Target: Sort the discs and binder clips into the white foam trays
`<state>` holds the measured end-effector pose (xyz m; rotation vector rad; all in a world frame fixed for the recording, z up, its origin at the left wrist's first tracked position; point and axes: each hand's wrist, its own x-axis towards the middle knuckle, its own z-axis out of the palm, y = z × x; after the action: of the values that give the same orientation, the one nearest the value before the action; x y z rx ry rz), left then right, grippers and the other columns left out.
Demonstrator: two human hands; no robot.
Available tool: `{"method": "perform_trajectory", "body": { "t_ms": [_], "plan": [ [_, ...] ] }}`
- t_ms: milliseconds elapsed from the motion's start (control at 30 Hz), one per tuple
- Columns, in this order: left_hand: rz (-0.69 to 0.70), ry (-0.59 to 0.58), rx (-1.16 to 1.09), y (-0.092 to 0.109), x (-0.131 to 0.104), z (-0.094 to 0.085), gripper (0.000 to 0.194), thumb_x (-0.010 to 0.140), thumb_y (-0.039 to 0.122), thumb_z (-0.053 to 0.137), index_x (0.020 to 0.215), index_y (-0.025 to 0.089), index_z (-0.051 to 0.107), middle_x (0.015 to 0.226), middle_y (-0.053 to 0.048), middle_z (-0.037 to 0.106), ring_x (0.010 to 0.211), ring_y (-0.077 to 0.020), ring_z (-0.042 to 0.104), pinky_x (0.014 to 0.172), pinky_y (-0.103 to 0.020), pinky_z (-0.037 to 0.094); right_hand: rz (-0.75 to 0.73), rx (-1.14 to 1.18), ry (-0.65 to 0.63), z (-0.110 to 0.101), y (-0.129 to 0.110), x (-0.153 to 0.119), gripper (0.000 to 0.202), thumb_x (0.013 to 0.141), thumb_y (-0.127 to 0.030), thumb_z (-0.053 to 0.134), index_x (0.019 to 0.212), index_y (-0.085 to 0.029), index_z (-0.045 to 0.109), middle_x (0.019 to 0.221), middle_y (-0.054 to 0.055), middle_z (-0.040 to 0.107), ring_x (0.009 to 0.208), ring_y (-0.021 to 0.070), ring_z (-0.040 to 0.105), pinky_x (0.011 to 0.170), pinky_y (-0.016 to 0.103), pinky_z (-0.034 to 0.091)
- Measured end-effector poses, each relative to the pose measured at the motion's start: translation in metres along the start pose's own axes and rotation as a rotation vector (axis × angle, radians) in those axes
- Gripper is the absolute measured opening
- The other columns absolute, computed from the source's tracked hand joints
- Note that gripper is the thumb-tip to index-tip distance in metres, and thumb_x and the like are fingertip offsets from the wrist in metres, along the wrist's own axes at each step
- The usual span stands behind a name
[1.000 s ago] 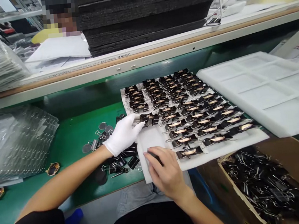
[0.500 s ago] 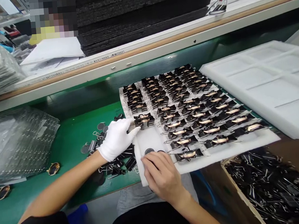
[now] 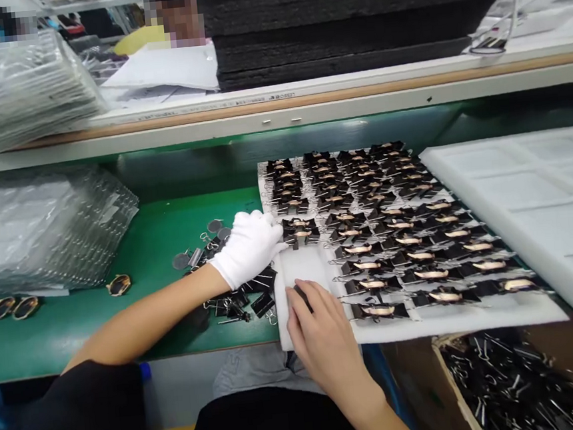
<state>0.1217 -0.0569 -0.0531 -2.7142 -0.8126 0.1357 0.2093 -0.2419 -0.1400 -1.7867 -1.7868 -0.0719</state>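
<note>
My left hand (image 3: 253, 246), in a white glove, is at the left edge of a white foam tray (image 3: 298, 267). Its fingers are closed beside a clipped piece (image 3: 301, 232); whether they grip it is hidden. My bare right hand (image 3: 326, 328) lies over the front left of the tray, fingers bent around a small dark round piece (image 3: 304, 297). Rows of black binder clips (image 3: 371, 266) with pale curved pieces fill much of the tray. Loose clips (image 3: 231, 305) and grey discs (image 3: 181, 261) lie left of it on the green table (image 3: 160, 326).
Clear plastic trays (image 3: 42, 230) are stacked at left, near round gold-rimmed pieces (image 3: 26, 307). Another white foam tray (image 3: 519, 188) lies at right. A box of clips (image 3: 516, 375) stands below. Black foam (image 3: 340, 26) rests on the shelf, with a person behind.
The view has shifted, so the table and tray appear more level. Grey discs near my right hand are now mostly hidden; its fingers are around a dark piece. My left hand stays by the clipped piece.
</note>
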Motion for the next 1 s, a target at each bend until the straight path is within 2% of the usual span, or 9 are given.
{"method": "perform_trajectory", "body": {
  "t_ms": [100, 233, 333, 433, 500, 600, 700, 833, 1000],
  "plan": [
    [0.005, 0.037, -0.060, -0.013, -0.008, -0.003, 0.042, 0.102, 0.053, 0.052, 0.114, 0.015, 0.067, 0.112, -0.016, 0.069, 0.100, -0.0336, 0.064, 0.076, -0.042, 0.041, -0.017, -0.035, -0.073, 0.000, 0.007, -0.001, 0.043, 0.099, -0.011, 0.045, 0.141, -0.012, 0.057, 0.138, 0.021, 0.064, 0.126, 0.0373, 0.062, 0.099, 0.054, 0.058],
    [-0.171, 0.103, -0.147, -0.070, -0.022, -0.001, 0.048, 0.107, 0.054, 0.039, 0.130, 0.021, 0.066, 0.118, -0.011, 0.072, 0.106, -0.0304, 0.068, 0.084, -0.041, 0.046, -0.055, 0.023, -0.150, -0.007, 0.017, -0.001, 0.046, 0.104, -0.017, 0.045, 0.150, -0.012, 0.048, 0.142, 0.019, 0.062, 0.130, 0.0342, 0.060, 0.108, 0.052, 0.056],
    [-0.258, -0.051, -0.196, -0.121, -0.033, 0.015, 0.050, 0.105, 0.052, 0.039, 0.135, 0.023, 0.066, 0.129, -0.009, 0.072, 0.111, -0.0316, 0.069, 0.089, -0.042, 0.049, -0.010, 0.101, -0.184, -0.011, 0.020, 0.002, 0.038, 0.106, -0.024, 0.048, 0.143, -0.016, 0.054, 0.138, 0.016, 0.064, 0.128, 0.0318, 0.061, 0.109, 0.052, 0.055],
    [-0.218, -0.230, -0.297, -0.148, -0.039, 0.035, 0.054, 0.103, 0.053, 0.041, 0.143, 0.024, 0.062, 0.139, -0.009, 0.068, 0.118, -0.0317, 0.067, 0.095, -0.041, 0.051, 0.021, 0.164, -0.160, -0.011, 0.021, 0.007, 0.028, 0.105, -0.025, 0.051, 0.130, -0.019, 0.063, 0.129, 0.014, 0.067, 0.120, 0.0296, 0.064, 0.103, 0.050, 0.058],
    [-0.196, -0.188, -0.340, -0.147, -0.038, 0.042, 0.056, 0.103, 0.053, 0.039, 0.146, 0.024, 0.060, 0.145, -0.008, 0.064, 0.125, -0.0308, 0.064, 0.101, -0.040, 0.050, 0.015, 0.193, -0.140, -0.010, 0.021, 0.011, 0.025, 0.104, -0.025, 0.054, 0.126, -0.019, 0.065, 0.123, 0.012, 0.069, 0.114, 0.0283, 0.066, 0.098, 0.048, 0.060],
    [-0.093, -0.093, -0.401, -0.132, -0.024, 0.041, 0.063, 0.101, 0.061, 0.041, 0.153, 0.027, 0.051, 0.148, -0.008, 0.062, 0.127, -0.0310, 0.063, 0.101, -0.040, 0.050, 0.030, 0.209, -0.089, -0.013, 0.017, 0.019, 0.024, 0.102, -0.029, 0.058, 0.124, -0.021, 0.067, 0.120, 0.011, 0.071, 0.113, 0.0270, 0.068, 0.097, 0.044, 0.060],
    [0.038, -0.191, -0.464, -0.120, -0.005, 0.037, 0.068, 0.094, 0.069, 0.049, 0.149, 0.029, 0.055, 0.134, -0.009, 0.070, 0.114, -0.0315, 0.068, 0.088, -0.038, 0.053, 0.112, 0.233, -0.020, -0.020, 0.010, 0.026, 0.022, 0.103, -0.032, 0.059, 0.120, -0.022, 0.070, 0.119, 0.009, 0.074, 0.111, 0.0241, 0.071, 0.098, 0.039, 0.059],
    [-0.021, -0.288, -0.467, -0.118, 0.006, 0.039, 0.050, 0.089, 0.061, 0.054, 0.120, 0.026, 0.071, 0.105, -0.009, 0.077, 0.087, -0.0285, 0.071, 0.069, -0.034, 0.049, 0.279, 0.258, 0.054, -0.023, 0.006, 0.030, 0.026, 0.107, -0.034, 0.051, 0.113, -0.021, 0.073, 0.107, 0.007, 0.079, 0.093, 0.0204, 0.077, 0.084, 0.031, 0.061],
    [-0.088, -0.266, -0.480, -0.124, 0.002, 0.046, 0.040, 0.087, 0.057, 0.057, 0.105, 0.025, 0.071, 0.097, -0.009, 0.075, 0.079, -0.0263, 0.068, 0.067, -0.033, 0.045, 0.446, 0.350, 0.081, -0.013, 0.002, 0.031, 0.033, 0.106, -0.042, 0.052, 0.112, -0.020, 0.075, 0.079, 0.004, 0.078, 0.061, 0.0174, 0.071, 0.058, 0.027, 0.056]
  ]
}}
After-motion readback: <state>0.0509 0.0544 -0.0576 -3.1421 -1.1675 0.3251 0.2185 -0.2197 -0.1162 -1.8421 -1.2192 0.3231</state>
